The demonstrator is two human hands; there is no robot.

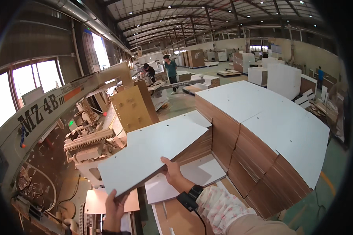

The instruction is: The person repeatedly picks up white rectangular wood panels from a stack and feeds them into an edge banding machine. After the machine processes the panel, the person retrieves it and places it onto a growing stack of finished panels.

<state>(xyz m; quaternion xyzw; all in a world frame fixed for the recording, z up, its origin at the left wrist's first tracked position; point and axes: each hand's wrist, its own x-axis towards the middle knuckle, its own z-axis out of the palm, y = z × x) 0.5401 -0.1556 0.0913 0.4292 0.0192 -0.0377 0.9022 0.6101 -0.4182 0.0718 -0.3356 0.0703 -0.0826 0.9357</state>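
Plainly, both hands are engaged with one white panel [149, 150], lying toward seven o'clock from the view's middle — the left hand [114, 211] clasps its near end at seven o'clock, the right hand [173, 174] grips its edge at five. A tall panel stack [262, 168] stands at three o'clock, machinery [91, 150] at nine.

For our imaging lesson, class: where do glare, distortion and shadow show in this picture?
Head view: the left-hand windows glare white, their detail washed out; head view: the machine beam bows with the fisheye, and the corners fall to black; head view: darker shading crosses the lower white panel, beside the held white panel.
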